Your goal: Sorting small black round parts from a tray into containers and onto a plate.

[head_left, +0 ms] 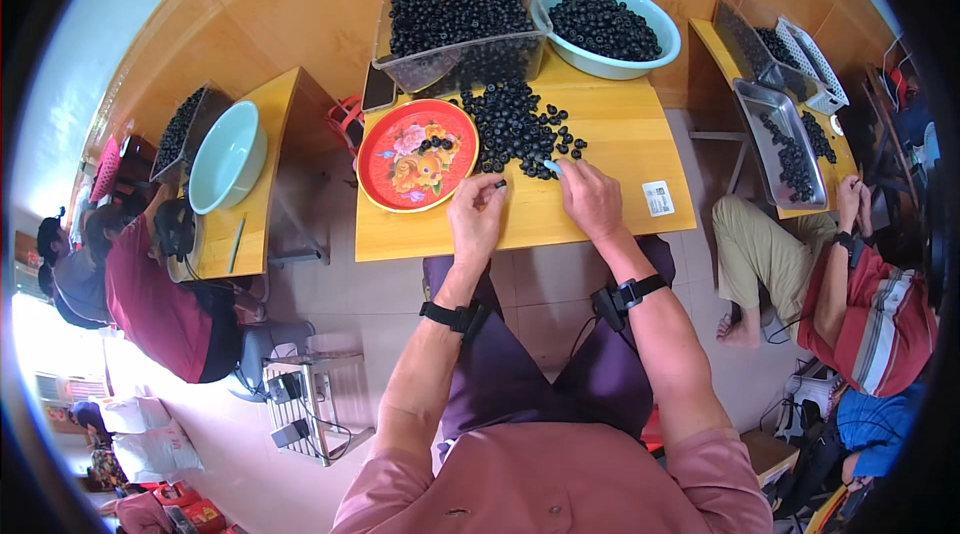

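Note:
Near the front of the yellow table [620,154], my left hand [474,218] pinches a small round black part [500,184] between thumb and fingertips. A short way to its right, my right hand [592,199] is closed on a slim light-blue tool [552,166]; most of it is hidden in the fingers. The tool's tip points toward a loose heap of small black parts [512,122] just beyond both hands. On the left lies a round red tray [376,170] with a flower pattern, holding several black parts.
Behind the heap stand a clear bin [462,68] and a pale blue basin [600,65], both full of black parts. A dark phone-like slab [379,90] lies by the bin. A white label [658,198] is at the right. Other people sit at side tables.

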The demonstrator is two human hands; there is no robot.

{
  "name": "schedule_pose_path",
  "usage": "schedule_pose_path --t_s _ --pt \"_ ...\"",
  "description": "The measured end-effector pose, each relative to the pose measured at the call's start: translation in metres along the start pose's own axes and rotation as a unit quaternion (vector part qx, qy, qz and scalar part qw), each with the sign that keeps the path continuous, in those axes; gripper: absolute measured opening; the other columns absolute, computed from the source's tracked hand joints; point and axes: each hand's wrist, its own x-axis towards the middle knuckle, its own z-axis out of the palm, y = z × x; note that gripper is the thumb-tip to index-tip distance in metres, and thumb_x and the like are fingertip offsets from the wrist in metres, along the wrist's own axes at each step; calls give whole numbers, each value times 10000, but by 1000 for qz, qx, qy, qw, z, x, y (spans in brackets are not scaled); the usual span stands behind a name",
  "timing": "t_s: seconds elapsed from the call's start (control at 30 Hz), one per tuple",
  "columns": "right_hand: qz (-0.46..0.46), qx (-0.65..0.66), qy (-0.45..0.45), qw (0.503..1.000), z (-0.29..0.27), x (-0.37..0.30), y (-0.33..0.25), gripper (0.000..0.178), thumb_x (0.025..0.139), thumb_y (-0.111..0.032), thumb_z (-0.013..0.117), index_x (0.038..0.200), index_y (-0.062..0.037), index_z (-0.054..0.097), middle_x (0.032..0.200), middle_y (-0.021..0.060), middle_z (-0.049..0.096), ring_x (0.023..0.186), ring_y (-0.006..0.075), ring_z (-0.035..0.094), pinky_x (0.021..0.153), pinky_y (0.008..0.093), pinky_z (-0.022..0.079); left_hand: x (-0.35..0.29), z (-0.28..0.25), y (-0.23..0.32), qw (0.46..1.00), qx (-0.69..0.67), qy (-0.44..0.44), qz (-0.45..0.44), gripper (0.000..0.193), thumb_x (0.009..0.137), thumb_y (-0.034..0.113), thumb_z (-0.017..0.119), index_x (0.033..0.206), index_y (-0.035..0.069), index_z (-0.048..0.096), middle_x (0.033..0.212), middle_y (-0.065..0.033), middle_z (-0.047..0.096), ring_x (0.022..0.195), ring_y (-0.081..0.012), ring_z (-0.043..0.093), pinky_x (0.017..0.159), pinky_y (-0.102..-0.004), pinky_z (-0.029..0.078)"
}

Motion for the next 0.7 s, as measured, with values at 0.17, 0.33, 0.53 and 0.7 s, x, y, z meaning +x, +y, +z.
schedule_pose_path --t_s 0.17,0.33,0.53,0.7 --pt "-5 6 4 1000 0 2 1 83 932 -107 639 996 -74 681 755 73 633 706 267 686 577 402 554 8 10 1 993 -107 -7 -55 178 878 -20 757 1049 -7 712 957 -46 652 780 -95 628 731 -240 526" --pt "-7 21 7 1000 -1 0 -4 88 926 -112 657 1001 -76 684 761 70 635 708 263 685 586 401 556 10 26 6 996 -61 -31 -62 220 869 -26 784 1044 0 655 880 12 650 794 -44 614 714 -198 500" --pt "-18 17 -11 1000 -3 0 -5 104 911 -102 664 1011 -72 672 752 63 612 687 248 665 565 388 536 3 28 4 980 -141 -50 -133 252 899 -15 760 1122 -14 642 1004 -26 655 895 -77 665 785 -211 534" --pt "-29 39 -16 999 -7 0 -5 201 867 -46 696 1067 -65 685 743 73 595 660 269 635 570 392 516 5 30 4 992 -112 -33 -57 219 910 -39 713 1126 -37 680 1137 -43 610 924 -78 642 806 -223 536"
